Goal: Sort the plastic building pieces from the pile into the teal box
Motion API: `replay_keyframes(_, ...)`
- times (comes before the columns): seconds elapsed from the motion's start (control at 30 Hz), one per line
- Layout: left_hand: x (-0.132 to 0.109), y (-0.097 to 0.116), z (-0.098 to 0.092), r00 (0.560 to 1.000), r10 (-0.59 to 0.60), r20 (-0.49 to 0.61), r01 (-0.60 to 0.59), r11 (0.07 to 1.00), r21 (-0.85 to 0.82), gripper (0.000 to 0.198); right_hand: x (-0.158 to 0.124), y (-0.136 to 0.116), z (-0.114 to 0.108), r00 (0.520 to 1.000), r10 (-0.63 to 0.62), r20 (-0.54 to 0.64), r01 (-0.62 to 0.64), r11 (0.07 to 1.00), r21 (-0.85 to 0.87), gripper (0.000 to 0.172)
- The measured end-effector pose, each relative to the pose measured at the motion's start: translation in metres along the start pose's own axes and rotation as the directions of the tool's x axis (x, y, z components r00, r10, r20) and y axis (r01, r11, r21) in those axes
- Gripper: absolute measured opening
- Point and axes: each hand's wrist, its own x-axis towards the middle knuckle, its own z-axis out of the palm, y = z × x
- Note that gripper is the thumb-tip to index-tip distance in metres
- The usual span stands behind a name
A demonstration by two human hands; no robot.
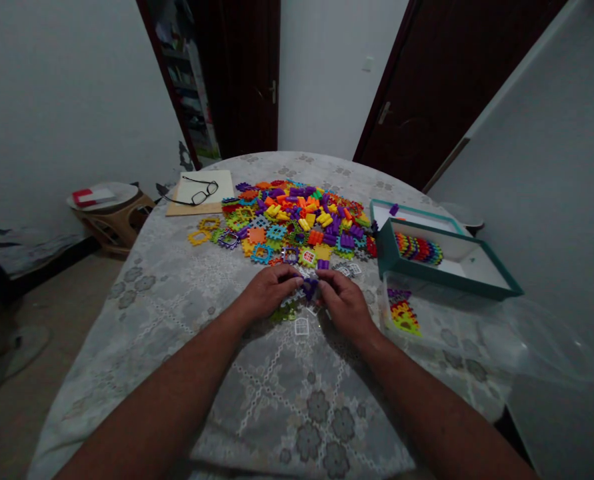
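Observation:
Between the fingertips of both hands is a small purple plastic building piece [310,288], partly hidden by the fingers. My left hand [271,290] pinches it from the left, and my right hand [344,300] closes on its right side. Just below lie a white window-shaped piece [301,326] and some yellow-green pieces [285,312], partly covered by my left hand. Beyond my fingers spreads a large heap of colourful interlocking pieces [301,217]. A flat piece with a red window [308,257] lies at the heap's near edge.
To the right stands a teal box [451,283] holding a row of coloured pieces, its lid [417,217] behind it. A clear plastic container [457,320] with some pieces sits nearer me. Black glasses [199,195] rest on a pad at the back left of the patterned tablecloth [177,300].

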Motion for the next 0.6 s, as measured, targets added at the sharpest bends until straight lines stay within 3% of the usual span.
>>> replay_keyframes(0.17, 0.000, 0.001, -0.007, 0.999, -0.017, -0.027, 0.017, 1.000, 0.012, 0.023, 0.000, -0.001, -0.004, 1.000, 0.012, -0.016, -0.013, 0.999, -0.048, 0.035)
replay_keyframes(0.33, -0.001, 0.000, -0.012, 0.995, -0.052, -0.080, 0.052, 0.999, -0.008, 0.027, 0.005, 0.002, -0.014, 0.986, -0.165, -0.006, 0.154, 0.931, -0.331, 0.032)
replay_keyframes(0.47, -0.001, -0.001, -0.013, 0.995, -0.075, -0.069, 0.074, 0.997, -0.012, 0.031, 0.005, -0.005, -0.015, 0.917, -0.398, -0.011, 0.337, 0.790, -0.513, 0.032)
replay_keyframes(0.53, -0.002, 0.000, -0.012, 0.997, -0.060, -0.050, 0.060, 0.998, -0.010, 0.030, 0.003, -0.011, -0.012, 0.902, -0.432, -0.006, 0.364, 0.766, -0.530, 0.033)
replay_keyframes(0.6, -0.002, 0.002, -0.010, 0.999, -0.020, -0.031, 0.020, 1.000, -0.014, 0.027, -0.001, -0.017, -0.008, 0.923, -0.384, 0.031, 0.349, 0.800, -0.488, 0.035)
